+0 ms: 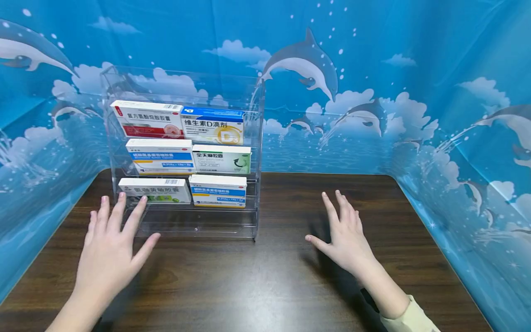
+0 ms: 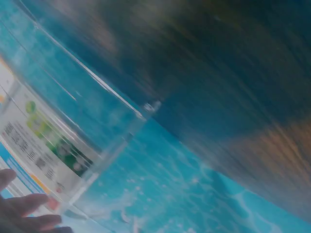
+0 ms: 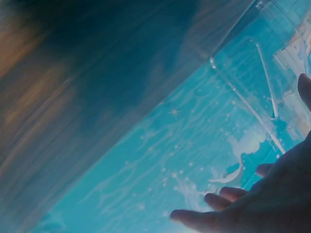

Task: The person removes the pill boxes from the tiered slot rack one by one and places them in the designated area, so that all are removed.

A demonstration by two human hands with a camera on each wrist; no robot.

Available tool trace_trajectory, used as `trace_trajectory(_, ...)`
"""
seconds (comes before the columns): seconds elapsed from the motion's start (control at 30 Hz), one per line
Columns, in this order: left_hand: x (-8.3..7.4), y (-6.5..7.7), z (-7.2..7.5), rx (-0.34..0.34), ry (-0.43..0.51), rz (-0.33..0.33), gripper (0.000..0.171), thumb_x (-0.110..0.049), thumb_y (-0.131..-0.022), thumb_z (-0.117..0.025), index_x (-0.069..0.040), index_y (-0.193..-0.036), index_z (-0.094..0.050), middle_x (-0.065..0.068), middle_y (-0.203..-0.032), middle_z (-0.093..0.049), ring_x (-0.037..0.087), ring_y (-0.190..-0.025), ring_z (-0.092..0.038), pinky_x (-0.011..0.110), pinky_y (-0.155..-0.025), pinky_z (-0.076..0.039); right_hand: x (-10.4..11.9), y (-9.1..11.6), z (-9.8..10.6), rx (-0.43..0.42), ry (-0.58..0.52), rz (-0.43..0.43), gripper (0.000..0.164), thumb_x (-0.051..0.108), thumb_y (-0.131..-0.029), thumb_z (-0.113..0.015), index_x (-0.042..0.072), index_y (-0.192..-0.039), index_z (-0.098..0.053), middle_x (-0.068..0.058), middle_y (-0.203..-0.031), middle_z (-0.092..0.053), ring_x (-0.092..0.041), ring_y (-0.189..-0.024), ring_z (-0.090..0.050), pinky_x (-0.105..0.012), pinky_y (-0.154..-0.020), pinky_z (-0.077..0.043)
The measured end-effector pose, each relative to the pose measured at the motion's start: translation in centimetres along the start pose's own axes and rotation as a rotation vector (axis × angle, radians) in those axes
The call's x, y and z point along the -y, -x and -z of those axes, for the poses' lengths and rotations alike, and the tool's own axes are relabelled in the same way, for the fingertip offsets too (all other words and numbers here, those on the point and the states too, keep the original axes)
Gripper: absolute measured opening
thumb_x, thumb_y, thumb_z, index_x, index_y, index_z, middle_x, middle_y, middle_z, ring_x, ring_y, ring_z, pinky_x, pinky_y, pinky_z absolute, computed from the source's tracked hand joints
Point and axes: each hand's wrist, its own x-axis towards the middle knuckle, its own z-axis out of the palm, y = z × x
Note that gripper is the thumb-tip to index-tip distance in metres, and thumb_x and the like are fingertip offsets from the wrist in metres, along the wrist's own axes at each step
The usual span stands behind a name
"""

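Observation:
A clear acrylic tiered rack (image 1: 224, 226) stands on the dark wooden table, holding medicine boxes in three rows of two. On top are a red-and-white box (image 1: 149, 121) and a blue-topped vitamin D box (image 1: 212, 127). The middle row has a blue-and-white box (image 1: 161, 157) and a white-and-green box (image 1: 221, 160). Lowest are a green-and-white box (image 1: 155, 191) and another blue-and-white box (image 1: 219, 191). My left hand (image 1: 108, 244), fingers spread, overlaps the rack's lower left corner and holds nothing. Well right of the rack, my right hand (image 1: 346, 240) hovers with fingers extended and holds nothing.
A blue curtain (image 1: 298, 152) printed with dolphins and clouds encloses the back and both sides of the wooden table (image 1: 265, 281). The rack's lowest ledge, in front of the bottom boxes, bears no box. A pale sleeve (image 1: 408, 318) covers the right forearm.

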Motion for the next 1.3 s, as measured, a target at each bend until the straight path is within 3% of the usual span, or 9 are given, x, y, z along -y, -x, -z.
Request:
trace_trajectory(0.2,1.6,-0.4,0.0,-0.165,0.069,0.018,0.077,-0.067,-0.108,-0.037,-0.012,-0.162,-0.043,0.028,-0.166,-0.039,0.045,-0.161,-0.026,0.06,-0.136,-0.019,1.9,-0.6,-0.6,-0.066,-0.042,0.102,0.111,0.047,-0.091,-0.084,0.02,-0.172,-0.011,-0.022,-0.175,-0.015,-0.049,-0.156,-0.026,-0.076,-0.12,-0.035)
trace_trajectory(0.3,2.2,-0.8,0.1,-0.207,0.106,0.056,0.072,-0.059,-0.109,-0.043,-0.008,-0.16,-0.045,0.029,-0.164,-0.042,0.046,-0.158,-0.033,0.058,-0.136,-0.023,3.0,-1.0,-0.9,-0.097,-0.076,0.143,0.107,0.045,-0.093,-0.083,0.018,-0.171,-0.015,-0.021,-0.174,-0.019,-0.046,-0.155,-0.03,-0.071,-0.119,-0.043)
trace_trajectory(0.47,3.2,-1.3,0.2,-0.211,0.18,0.13,0.062,-0.041,-0.109,-0.053,-0.004,-0.158,-0.046,0.03,-0.162,-0.043,0.052,-0.152,-0.038,0.061,-0.134,-0.026,4.9,-1.8,-1.2,-0.179,-0.152,0.232,0.098,0.037,-0.094,-0.083,0.015,-0.169,-0.023,-0.018,-0.17,-0.03,-0.041,-0.153,-0.037,-0.062,-0.116,-0.05)
trace_trajectory(0.67,4.5,-1.9,0.2,-0.15,0.274,0.24,0.058,-0.03,-0.109,-0.056,-0.002,-0.159,-0.043,0.032,-0.16,-0.044,0.057,-0.147,-0.041,0.073,-0.124,-0.03,7.1,-3.0,-1.7,-0.302,-0.244,0.366,0.084,0.026,-0.095,-0.08,0.008,-0.163,-0.035,-0.015,-0.163,-0.044,-0.036,-0.147,-0.046,-0.057,-0.118,-0.05)
trace_trajectory(0.87,5.8,-2.1,-0.4,-0.007,0.326,0.371,0.063,-0.031,-0.108,-0.058,-0.001,-0.161,-0.039,0.038,-0.158,-0.042,0.063,-0.142,-0.04,0.081,-0.11,-0.034,9.7,-4.4,-2.1,-0.358,-0.361,0.444,0.073,0.018,-0.095,-0.079,0.005,-0.157,-0.043,-0.014,-0.156,-0.052,-0.033,-0.144,-0.051,-0.054,-0.121,-0.048)
trace_trajectory(0.97,6.3,-2.3,-0.9,0.057,0.337,0.399,0.066,-0.031,-0.107,-0.061,0.001,-0.16,-0.039,0.042,-0.154,-0.042,0.066,-0.137,-0.041,0.082,-0.104,-0.036,11.0,-5.2,-2.3,-0.383,-0.425,0.467,0.067,0.013,-0.095,-0.08,0.004,-0.153,-0.049,-0.014,-0.151,-0.058,-0.031,-0.142,-0.054,-0.051,-0.121,-0.049)
trace_trajectory(1.2,7.0,-2.4,-2.1,0.143,0.404,0.41,0.066,-0.03,-0.106,-0.065,0.008,-0.154,-0.042,0.042,-0.143,-0.052,0.062,-0.128,-0.051,0.074,-0.095,-0.043,13.8,-6.7,-2.5,-0.402,-0.517,0.497,0.058,0.01,-0.095,-0.079,0.004,-0.147,-0.057,-0.013,-0.143,-0.065,-0.029,-0.138,-0.059,-0.045,-0.121,-0.05)
trace_trajectory(1.27,7.1,-2.6,-2.3,0.174,0.412,0.422,0.064,-0.03,-0.106,-0.064,0.009,-0.153,-0.044,0.041,-0.141,-0.054,0.06,-0.126,-0.054,0.064,-0.089,-0.049,14.4,-7.2,-2.6,-0.393,-0.525,0.5,0.056,0.01,-0.095,-0.079,0.004,-0.147,-0.058,-0.013,-0.142,-0.066,-0.028,-0.137,-0.06,-0.044,-0.121,-0.051)
trace_trajectory(1.3,7.2,-2.7,-2.4,0.183,0.419,0.423,0.063,-0.03,-0.106,-0.065,0.009,-0.151,-0.045,0.041,-0.14,-0.055,0.059,-0.124,-0.056,0.053,-0.087,-0.053,14.7,-7.4,-2.7,-0.387,-0.53,0.497,0.055,0.01,-0.095,-0.079,0.004,-0.146,-0.058,-0.013,-0.142,-0.066,-0.028,-0.137,-0.06,-0.043,-0.12,-0.051)
